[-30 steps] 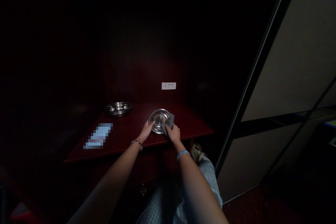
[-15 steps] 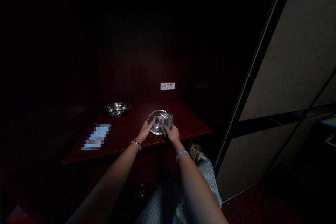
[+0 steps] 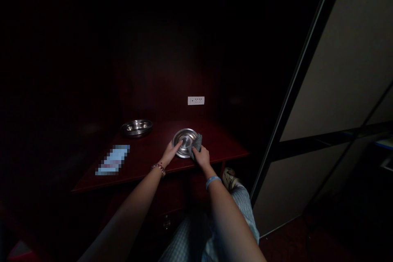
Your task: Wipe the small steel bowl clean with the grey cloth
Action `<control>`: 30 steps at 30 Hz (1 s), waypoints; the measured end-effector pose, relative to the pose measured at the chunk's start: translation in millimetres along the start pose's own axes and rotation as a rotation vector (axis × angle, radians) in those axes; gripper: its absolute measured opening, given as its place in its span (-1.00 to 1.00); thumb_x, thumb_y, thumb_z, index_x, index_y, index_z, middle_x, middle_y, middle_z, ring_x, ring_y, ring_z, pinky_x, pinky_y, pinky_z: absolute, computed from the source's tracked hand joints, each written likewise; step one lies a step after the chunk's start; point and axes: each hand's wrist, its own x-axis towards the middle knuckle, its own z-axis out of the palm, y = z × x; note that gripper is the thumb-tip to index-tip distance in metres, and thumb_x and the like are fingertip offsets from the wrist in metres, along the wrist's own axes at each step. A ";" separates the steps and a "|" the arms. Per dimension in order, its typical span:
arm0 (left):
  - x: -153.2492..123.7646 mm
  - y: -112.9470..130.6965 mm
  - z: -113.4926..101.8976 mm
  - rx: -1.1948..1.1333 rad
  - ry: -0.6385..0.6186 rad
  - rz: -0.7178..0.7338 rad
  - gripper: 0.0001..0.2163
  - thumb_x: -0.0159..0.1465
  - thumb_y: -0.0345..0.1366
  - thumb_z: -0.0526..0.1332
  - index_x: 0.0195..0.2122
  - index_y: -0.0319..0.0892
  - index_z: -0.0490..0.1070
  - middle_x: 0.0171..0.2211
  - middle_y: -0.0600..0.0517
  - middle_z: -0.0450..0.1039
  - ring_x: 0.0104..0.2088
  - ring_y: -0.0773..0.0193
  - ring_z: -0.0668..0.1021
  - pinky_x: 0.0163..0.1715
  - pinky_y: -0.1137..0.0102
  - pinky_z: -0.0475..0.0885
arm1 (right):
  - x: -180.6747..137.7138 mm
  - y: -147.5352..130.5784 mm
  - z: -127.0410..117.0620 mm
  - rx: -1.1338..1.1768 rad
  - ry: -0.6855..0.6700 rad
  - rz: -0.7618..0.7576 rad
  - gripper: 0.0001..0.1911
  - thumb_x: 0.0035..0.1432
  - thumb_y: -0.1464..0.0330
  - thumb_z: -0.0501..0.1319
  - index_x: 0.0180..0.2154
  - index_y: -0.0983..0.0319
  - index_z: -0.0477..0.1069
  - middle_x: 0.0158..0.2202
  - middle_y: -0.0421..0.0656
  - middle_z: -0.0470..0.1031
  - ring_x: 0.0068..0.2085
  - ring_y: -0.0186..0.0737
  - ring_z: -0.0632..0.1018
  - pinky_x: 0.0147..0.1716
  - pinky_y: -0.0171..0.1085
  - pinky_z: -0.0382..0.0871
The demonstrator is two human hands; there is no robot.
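Note:
A round steel plate (image 3: 186, 138) lies on a dark red wooden desk (image 3: 144, 159) in a dim room. My left hand (image 3: 171, 153) rests against the plate's left rim, its fingers curled on the edge. My right hand (image 3: 201, 156) is closed on a folded grey cloth (image 3: 196, 144), which it presses against the plate's right side. A bead bracelet is on my left wrist and a pale blue band on my right.
A second steel dish (image 3: 136, 127) stands at the desk's back left. A pale blurred card (image 3: 113, 159) lies on the left part. A white socket strip (image 3: 195, 100) is on the back panel. A light sliding door (image 3: 334, 90) rises to the right.
The cloth and my right hand have shifted slightly left over the plate's right edge. My left hand has stayed on the rim.

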 end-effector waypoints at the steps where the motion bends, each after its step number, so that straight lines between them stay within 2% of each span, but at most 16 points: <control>1: 0.2 -0.3 -0.2 0.001 -0.001 0.005 -0.49 0.06 -0.06 0.29 -0.02 -0.25 0.39 0.00 -0.15 0.46 0.01 0.07 0.48 0.09 0.20 0.28 | 0.0 0.1 0.0 0.002 -0.001 0.002 -0.66 0.17 0.24 0.11 -0.15 0.32 0.48 -0.18 0.02 0.56 -0.15 -0.13 0.56 -0.17 -0.34 0.33; 14: 3.8 -9.5 -2.5 0.046 0.017 0.041 -0.58 0.08 -0.14 0.27 -0.07 -0.26 0.39 -0.03 -0.16 0.47 -0.02 0.07 0.50 0.07 0.19 0.30 | -2.2 -3.7 -2.7 0.007 0.039 -0.001 -0.69 0.16 0.25 0.10 -0.18 0.28 0.49 -0.20 0.01 0.56 -0.18 -0.13 0.56 -0.21 -0.33 0.32; 18: 5.6 -15.6 -3.3 0.096 0.050 0.047 -0.65 0.10 -0.20 0.22 -0.12 -0.26 0.40 -0.11 -0.14 0.51 -0.08 0.08 0.52 0.04 0.16 0.33 | -3.4 -8.3 -8.3 0.043 0.143 -0.012 -0.71 0.16 0.26 0.09 -0.17 0.24 0.47 -0.23 -0.05 0.56 -0.23 -0.16 0.55 -0.26 -0.33 0.31; 22: 5.7 -16.3 -1.7 0.112 0.016 0.076 -0.67 0.12 -0.23 0.18 -0.11 -0.26 0.39 -0.14 -0.13 0.51 -0.08 0.10 0.52 0.06 0.16 0.31 | -4.5 -12.2 -11.6 0.048 0.269 -0.030 -0.71 0.13 0.28 0.07 -0.18 0.26 0.45 -0.20 -0.05 0.51 -0.22 -0.15 0.51 -0.24 -0.29 0.30; 27: 6.4 -15.7 -1.0 0.138 0.014 0.090 -0.68 0.11 -0.27 0.18 -0.10 -0.25 0.40 -0.09 -0.13 0.49 -0.02 0.10 0.48 0.09 0.17 0.27 | -6.8 -17.9 -15.9 0.069 0.437 -0.126 -0.61 0.11 0.36 0.02 -0.03 0.26 0.37 -0.07 -0.04 0.41 -0.07 -0.12 0.42 -0.08 -0.25 0.24; 30: 6.7 -15.4 -1.2 0.137 0.018 0.080 -0.68 0.11 -0.29 0.18 -0.10 -0.24 0.41 -0.07 -0.13 0.49 -0.01 0.09 0.48 0.10 0.16 0.25 | -9.6 -21.9 -21.5 0.010 0.480 -0.147 -0.59 0.09 0.39 0.01 -0.02 0.27 0.37 -0.01 0.02 0.33 0.00 -0.03 0.33 0.00 -0.15 0.15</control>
